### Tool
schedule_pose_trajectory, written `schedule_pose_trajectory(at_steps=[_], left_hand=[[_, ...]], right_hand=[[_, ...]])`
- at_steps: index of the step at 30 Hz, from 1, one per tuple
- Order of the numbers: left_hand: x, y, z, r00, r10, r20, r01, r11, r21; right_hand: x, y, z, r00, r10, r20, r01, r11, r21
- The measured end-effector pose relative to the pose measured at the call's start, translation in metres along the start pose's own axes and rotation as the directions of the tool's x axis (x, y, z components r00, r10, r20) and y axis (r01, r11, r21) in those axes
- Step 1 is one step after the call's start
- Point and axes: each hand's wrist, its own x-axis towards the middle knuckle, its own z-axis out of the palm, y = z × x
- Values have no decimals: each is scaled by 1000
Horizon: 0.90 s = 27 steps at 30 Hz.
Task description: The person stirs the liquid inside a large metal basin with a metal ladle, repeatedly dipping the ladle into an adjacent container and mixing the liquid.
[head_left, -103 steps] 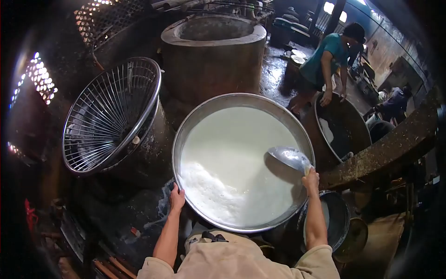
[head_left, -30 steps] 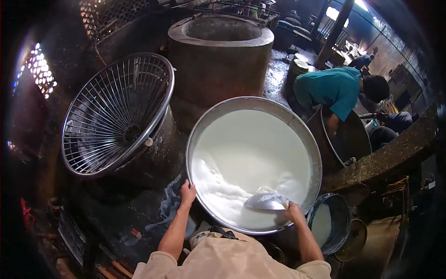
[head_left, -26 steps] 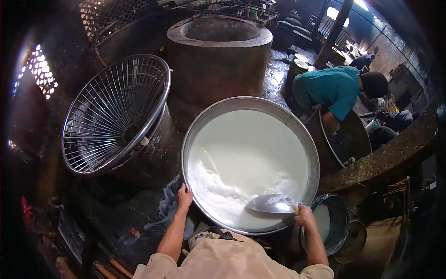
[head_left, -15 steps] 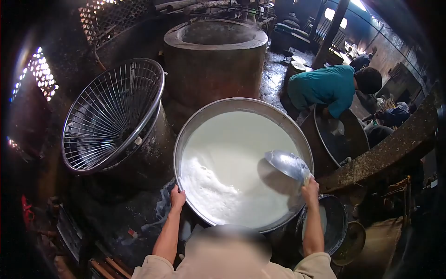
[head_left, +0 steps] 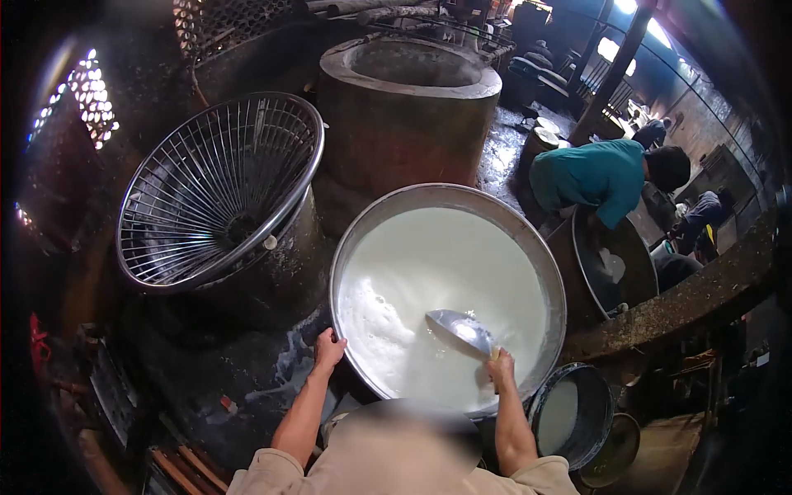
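Note:
A wide round metal vat (head_left: pixel 556 330) stands in front of me, filled with a milky white liquid (head_left: pixel 462 256) that has foam (head_left: pixel 371 318) on its left side. My right hand (head_left: pixel 500 368) is closed around the handle of a shiny metal scoop (head_left: pixel 464 328). The scoop's bowl is tilted and its lower edge dips into the liquid near the middle. At the vat's left rim, my left hand (head_left: pixel 330 350) grips the edge with its fingers wrapped over it.
A large slatted metal basket (head_left: pixel 206 198) leans on a drum at the left. Behind stands a round concrete well (head_left: pixel 404 124). A bucket of white liquid (head_left: pixel 606 412) sits at my right. A person in a teal shirt (head_left: pixel 590 173) bends over another vat (head_left: pixel 577 264) beyond a curved ledge (head_left: pixel 643 318).
My right hand has moved left and toward me, carrying the scoop from above the right side down into the liquid. My left hand stays on the rim. The view has shifted slightly.

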Motion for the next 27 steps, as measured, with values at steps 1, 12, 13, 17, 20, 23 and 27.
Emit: schedule_pose_trajectory(at_steps=[1, 12, 13, 17, 20, 23, 27], left_hand=[[-1, 1, -2, 1000, -7, 6, 7, 998, -54], [25, -2, -14, 997, 51, 61, -32, 959, -281], [30, -7, -13, 996, 52, 67, -31, 959, -283], [35, 0, -22, 979, 115, 167, -85, 981, -175], [35, 11, -27, 979, 103, 174, -103, 995, -4], [21, 51, -43, 982, 70, 177, -85, 994, 75], [24, 45, -39, 983, 81, 168, -97, 991, 93]], right_hand=[[-9, -8, 9, 1000, 1, -1, -1, 1000, -2], [-112, -105, 57, 980, 108, 168, -119, 991, 59], [-119, -112, 57, 975, 91, 201, -110, 990, 87], [-140, -148, 38, 957, 76, 280, -115, 985, 127], [-144, -185, 3, 946, 58, 319, -115, 980, 163], [-123, -238, -42, 948, -29, 318, -9, 993, 117], [-44, -276, -31, 924, -375, 77, 378, 925, -32]])
